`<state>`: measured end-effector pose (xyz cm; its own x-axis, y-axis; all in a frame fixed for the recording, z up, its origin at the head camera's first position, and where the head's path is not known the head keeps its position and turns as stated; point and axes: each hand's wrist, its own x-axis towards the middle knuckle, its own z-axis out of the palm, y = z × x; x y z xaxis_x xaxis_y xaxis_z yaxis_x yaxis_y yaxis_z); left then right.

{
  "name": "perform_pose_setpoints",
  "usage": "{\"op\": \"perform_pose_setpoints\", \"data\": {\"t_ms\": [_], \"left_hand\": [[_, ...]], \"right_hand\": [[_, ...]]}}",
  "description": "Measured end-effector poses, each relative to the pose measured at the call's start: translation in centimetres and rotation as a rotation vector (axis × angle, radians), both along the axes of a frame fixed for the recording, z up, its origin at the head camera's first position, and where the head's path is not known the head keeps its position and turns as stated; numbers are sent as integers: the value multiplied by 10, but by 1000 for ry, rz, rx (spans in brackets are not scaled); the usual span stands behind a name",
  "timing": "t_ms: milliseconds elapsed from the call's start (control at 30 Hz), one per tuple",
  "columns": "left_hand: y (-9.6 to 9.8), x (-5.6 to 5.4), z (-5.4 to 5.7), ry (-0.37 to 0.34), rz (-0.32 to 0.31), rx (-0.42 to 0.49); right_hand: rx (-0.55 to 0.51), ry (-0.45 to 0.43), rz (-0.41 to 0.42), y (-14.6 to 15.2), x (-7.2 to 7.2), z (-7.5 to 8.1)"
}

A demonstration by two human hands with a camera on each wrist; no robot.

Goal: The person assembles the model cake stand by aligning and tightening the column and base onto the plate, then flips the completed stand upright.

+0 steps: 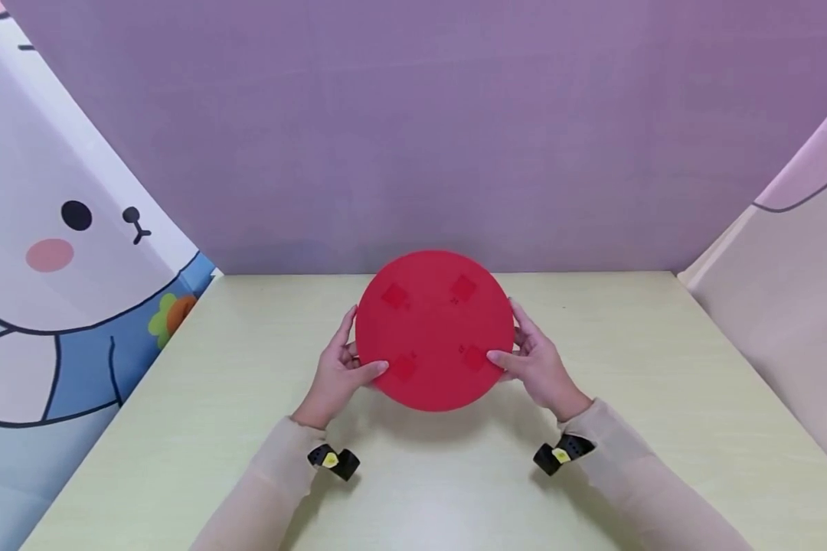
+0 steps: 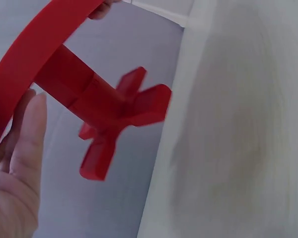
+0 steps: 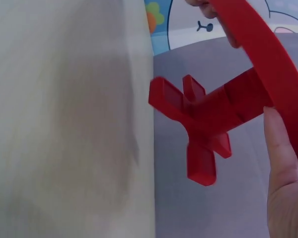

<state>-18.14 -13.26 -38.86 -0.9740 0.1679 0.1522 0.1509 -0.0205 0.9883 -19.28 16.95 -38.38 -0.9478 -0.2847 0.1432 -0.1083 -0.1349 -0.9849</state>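
Observation:
A red toy pedestal table (image 1: 434, 329) is held up over the pale tabletop by both hands, its round top facing the head camera. Faint diamond-shaped marks show on that disc. Beneath it, the left wrist view shows a thick red column (image 2: 82, 87) ending in a base with several splayed feet (image 2: 151, 105). My left hand (image 1: 338, 375) grips the disc's left edge, thumb on the upper face and fingers at the rim. On the opposite edge my right hand (image 1: 540, 367) holds it likewise, thumb on top. In the right wrist view the feet (image 3: 201, 163) hang clear of the tabletop.
The pale tabletop (image 1: 427, 490) carries a soft shadow under the red piece. A purple backdrop (image 1: 427, 130) rises behind the far edge. Cartoon-printed cloth (image 1: 48, 184) hangs at the left, and another pale cloth (image 1: 799, 291) at the right.

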Motion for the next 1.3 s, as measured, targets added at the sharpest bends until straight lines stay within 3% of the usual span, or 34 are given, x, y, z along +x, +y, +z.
{"op": "perform_pose_setpoints", "data": {"t_ms": [233, 567, 800, 1300], "left_hand": [[3, -3, 0, -61, 13, 66], [6, -7, 5, -175, -13, 173], [7, -11, 7, -212, -42, 278], [1, -8, 1, -318, -69, 330]], "right_hand": [[-4, -33, 50, -4, -2, 1], [18, -96, 61, -3, -2, 5], [0, -121, 81, -1, -5, 11], [-40, -184, 40, -9, 7, 5]]}}
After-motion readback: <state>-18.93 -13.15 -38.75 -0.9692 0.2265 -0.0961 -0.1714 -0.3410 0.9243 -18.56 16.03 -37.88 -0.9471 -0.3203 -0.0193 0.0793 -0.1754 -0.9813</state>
